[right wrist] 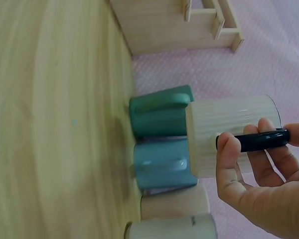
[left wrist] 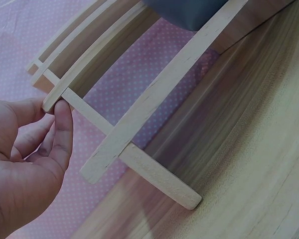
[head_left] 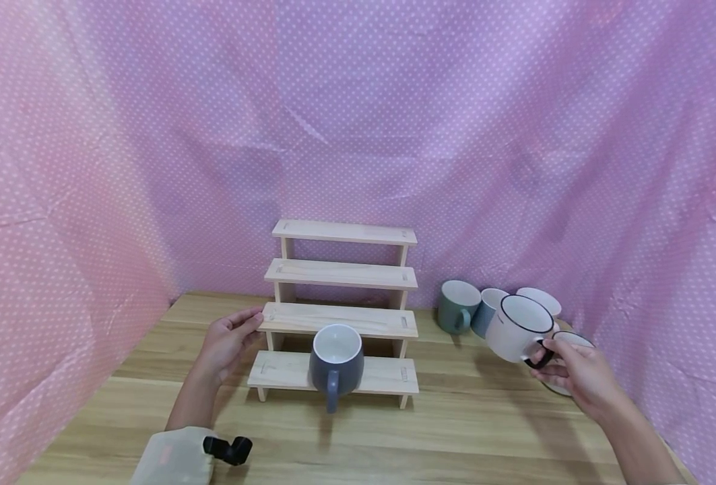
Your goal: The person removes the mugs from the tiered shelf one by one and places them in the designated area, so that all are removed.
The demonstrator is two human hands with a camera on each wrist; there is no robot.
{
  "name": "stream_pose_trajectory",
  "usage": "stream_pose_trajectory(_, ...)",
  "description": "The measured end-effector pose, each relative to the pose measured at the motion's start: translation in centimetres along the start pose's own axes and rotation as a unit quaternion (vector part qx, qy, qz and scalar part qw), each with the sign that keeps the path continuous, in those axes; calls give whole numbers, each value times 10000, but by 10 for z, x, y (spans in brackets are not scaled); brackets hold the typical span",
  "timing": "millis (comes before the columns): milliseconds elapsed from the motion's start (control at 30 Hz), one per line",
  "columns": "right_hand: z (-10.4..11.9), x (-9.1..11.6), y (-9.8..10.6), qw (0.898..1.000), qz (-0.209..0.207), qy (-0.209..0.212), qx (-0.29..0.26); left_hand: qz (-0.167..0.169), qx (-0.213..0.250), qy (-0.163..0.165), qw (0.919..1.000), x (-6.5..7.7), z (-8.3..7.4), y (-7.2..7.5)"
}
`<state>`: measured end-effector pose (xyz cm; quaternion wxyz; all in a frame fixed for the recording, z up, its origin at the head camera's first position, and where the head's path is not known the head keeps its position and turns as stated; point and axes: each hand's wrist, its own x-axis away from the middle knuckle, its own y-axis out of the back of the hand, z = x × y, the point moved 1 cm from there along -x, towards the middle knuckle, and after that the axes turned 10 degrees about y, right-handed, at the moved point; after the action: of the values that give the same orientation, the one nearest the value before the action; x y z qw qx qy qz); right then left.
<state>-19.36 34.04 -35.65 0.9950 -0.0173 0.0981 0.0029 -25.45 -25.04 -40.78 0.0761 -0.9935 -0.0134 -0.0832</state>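
My left hand (head_left: 227,343) pinches the left end of a shelf board on the wooden tiered stand (head_left: 339,320), the second step from the bottom. In the left wrist view, thumb and fingers (left wrist: 64,129) close on that board's end. By its black handle (right wrist: 261,141), my right hand (head_left: 584,377) holds a white ribbed mug (head_left: 518,330) with a dark rim, raised above the table at the right. On the stand's lowest step sits a dark grey mug (head_left: 336,360), white inside, its handle facing me.
At the table's right back stand a green mug (head_left: 454,310), a blue mug (right wrist: 164,164), a pale mug (head_left: 542,300) and another dark-rimmed white mug (right wrist: 174,229). Pink dotted cloth (head_left: 345,121) hangs behind the wooden table (head_left: 454,431) and at its sides.
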Motion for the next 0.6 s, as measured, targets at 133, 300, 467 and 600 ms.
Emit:
stream_pose_trajectory(133, -7, 7, 8, 10000, 16, -23, 0, 37, 5, -16, 10000, -1, 1, 0)
stream_pose_trajectory(300, -14, 14, 15, 9999, 70, 30, 142, 53, 55, -6, 10000, 0, 2, 1)
stream_pose_trajectory(467, -23, 18, 22, 9995, 83, -35, 304, 56, 71, -28, 10000, 0, 2, 1)
stream_pose_trajectory(600, -32, 23, 28, 9996, 146, -69, 231, 67, 80, -23, 9999, 0, 2, 0)
